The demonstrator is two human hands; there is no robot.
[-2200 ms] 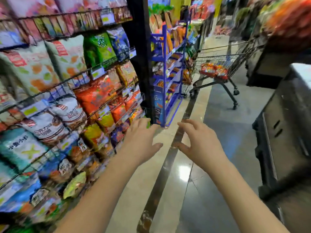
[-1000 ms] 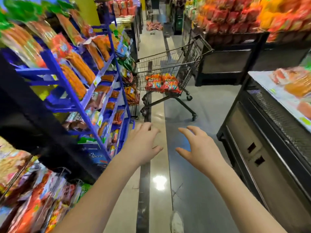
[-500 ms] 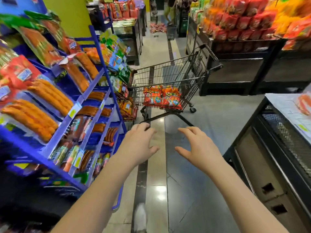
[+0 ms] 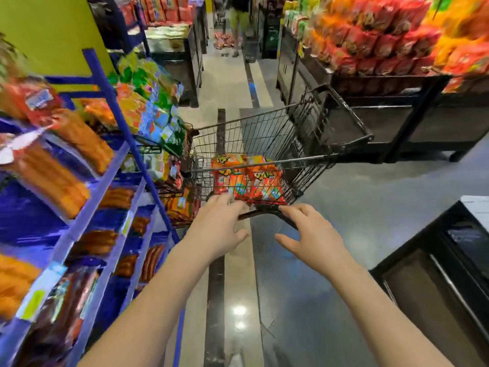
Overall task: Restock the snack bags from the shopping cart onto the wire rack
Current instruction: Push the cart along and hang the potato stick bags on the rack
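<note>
Hovering near the shopping cart [image 4: 291, 160] in the middle of the frame, the left hand [image 4: 219, 229] and right hand [image 4: 311, 235] are spread open and hold nothing. Snack bags [image 4: 248, 180] lie inside it.

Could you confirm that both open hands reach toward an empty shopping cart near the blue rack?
Not quite: the head view shows orange-red snack bags lying in the shopping cart. Otherwise right: the left hand and right hand are open, reaching toward it near the blue rack.
</note>
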